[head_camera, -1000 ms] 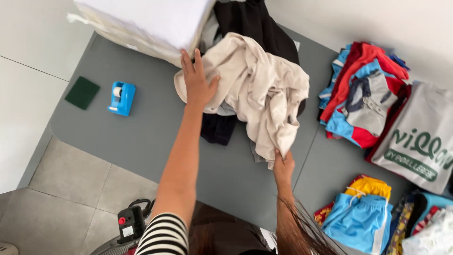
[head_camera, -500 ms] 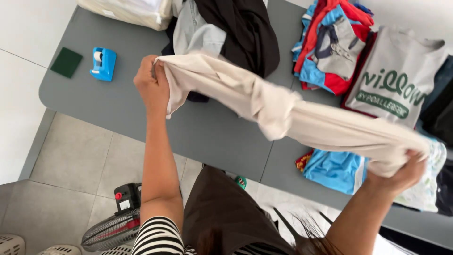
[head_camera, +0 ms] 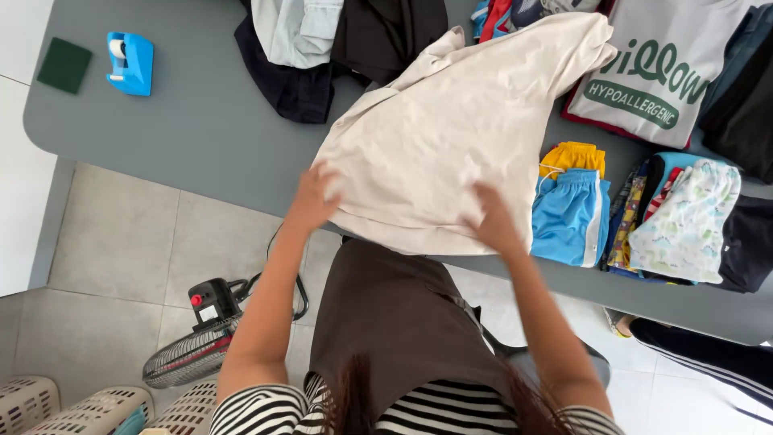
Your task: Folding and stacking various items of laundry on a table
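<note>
Far left on the grey surface (head_camera: 201,137) there's a dark green square pad (head_camera: 64,64) and a blue tape dispenser (head_camera: 131,62) just beside it. Next along is a heap of dark and pale grey clothes (head_camera: 338,48) at the far edge.

The big cream soft-fabric garment (head_camera: 459,137) is spread flat in the middle of the surface, its near hem hanging right at the front edge, its far corner overlapping the dark heap and reaching toward a grey printed shirt (head_camera: 660,72). The left hand (head_camera: 312,197) lies on the near-left corner, fingers spread and flat, pressing rather than gripping. The right hand (head_camera: 493,221) rests on the near hem, also opened out flat on the cloth.

I'd guess the fabric is light, limp and a bit creased, so it'll slump and slide if lifted from the middle; corners or the hem look like the sensible spots to pinch.

Right of it sit folded blue and yellow shorts (head_camera: 570,205), then a pale patterned folded piece (head_camera: 684,217).
</note>
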